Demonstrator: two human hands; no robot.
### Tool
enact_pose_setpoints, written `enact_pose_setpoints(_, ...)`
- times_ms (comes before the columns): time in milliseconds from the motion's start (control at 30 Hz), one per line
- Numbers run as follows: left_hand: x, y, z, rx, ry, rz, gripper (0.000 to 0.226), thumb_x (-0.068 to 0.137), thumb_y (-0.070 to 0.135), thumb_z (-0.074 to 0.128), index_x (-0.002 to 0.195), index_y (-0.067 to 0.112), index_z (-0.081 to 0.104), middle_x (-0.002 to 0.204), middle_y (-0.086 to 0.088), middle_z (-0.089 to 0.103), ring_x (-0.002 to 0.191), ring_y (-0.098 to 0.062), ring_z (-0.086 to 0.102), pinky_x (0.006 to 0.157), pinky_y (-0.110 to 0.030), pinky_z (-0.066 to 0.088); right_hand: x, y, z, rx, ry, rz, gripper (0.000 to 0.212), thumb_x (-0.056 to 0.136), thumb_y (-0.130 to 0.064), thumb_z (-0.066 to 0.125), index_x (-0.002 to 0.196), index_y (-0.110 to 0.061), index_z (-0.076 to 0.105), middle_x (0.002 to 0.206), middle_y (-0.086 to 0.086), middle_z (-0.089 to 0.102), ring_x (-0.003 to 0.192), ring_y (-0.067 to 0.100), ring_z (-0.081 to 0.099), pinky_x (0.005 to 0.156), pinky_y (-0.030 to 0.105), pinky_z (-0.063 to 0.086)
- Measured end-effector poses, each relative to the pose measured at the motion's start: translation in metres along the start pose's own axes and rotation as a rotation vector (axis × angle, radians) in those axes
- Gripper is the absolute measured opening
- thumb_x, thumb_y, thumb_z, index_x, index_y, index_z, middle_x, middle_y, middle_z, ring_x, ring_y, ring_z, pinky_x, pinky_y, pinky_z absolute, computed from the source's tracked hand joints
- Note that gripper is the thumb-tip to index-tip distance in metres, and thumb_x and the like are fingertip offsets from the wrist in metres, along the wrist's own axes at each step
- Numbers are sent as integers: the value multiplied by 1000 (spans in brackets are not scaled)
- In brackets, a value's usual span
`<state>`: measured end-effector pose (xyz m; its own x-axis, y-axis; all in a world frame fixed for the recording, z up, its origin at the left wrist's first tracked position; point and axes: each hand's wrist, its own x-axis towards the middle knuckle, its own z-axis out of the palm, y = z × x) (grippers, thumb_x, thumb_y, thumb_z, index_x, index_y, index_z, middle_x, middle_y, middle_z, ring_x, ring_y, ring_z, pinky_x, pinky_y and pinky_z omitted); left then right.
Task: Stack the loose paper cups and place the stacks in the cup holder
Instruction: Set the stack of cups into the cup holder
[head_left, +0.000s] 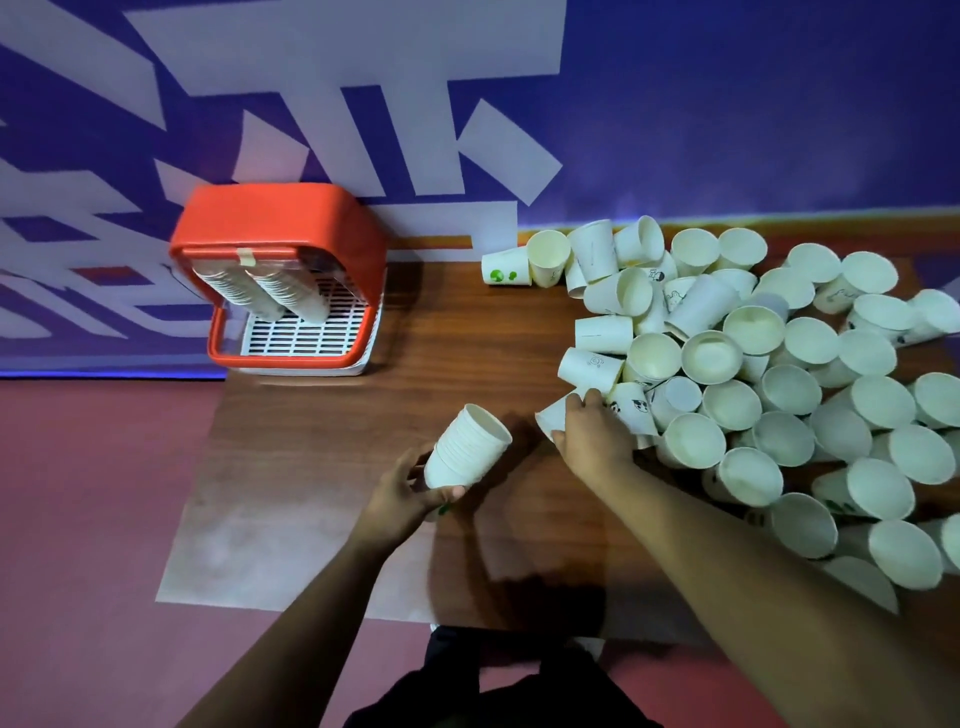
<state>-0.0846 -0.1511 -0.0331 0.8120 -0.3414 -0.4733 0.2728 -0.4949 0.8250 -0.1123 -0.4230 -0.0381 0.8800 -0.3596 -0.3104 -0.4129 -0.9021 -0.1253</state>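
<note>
My left hand (410, 491) grips a stack of nested white paper cups (467, 447), tilted with its mouth up and to the right, above the table's middle. My right hand (592, 434) lies at the near-left edge of a big pile of loose cups (769, 384), fingers closed round one lying cup (551, 417). The red cup holder (280, 228) with a white slatted base (306, 332) stands at the table's far left. Two stacks of cups (262, 291) hang inside it.
The brown wooden table (447, 332) runs along a blue and white wall (727, 104). The pile covers the table's right half. One cup with green print (505, 270) lies at the pile's far-left end. Red floor (93, 493) shows left of the table.
</note>
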Motion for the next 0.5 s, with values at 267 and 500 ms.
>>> enact_pose_setpoints(267,20,-11,-27,98,-52,-3,63,76,17,86,132,25,58,120,9,66,105,3,59,74,-6,47,-5,-2,-8,22,315,-99,18,74,-8,75,77,-5,58,79,12,55,51,33,56,43,28,30)
enact_pose_setpoints(500,32,-7,-22,121,-86,33,66,74,24,88,132,27,60,125,9,66,115,-9,61,85,-17,47,-4,0,0,-97,66,-40,25,90,-27,62,107,-9,56,108,6,52,90,25,61,63,34,47)
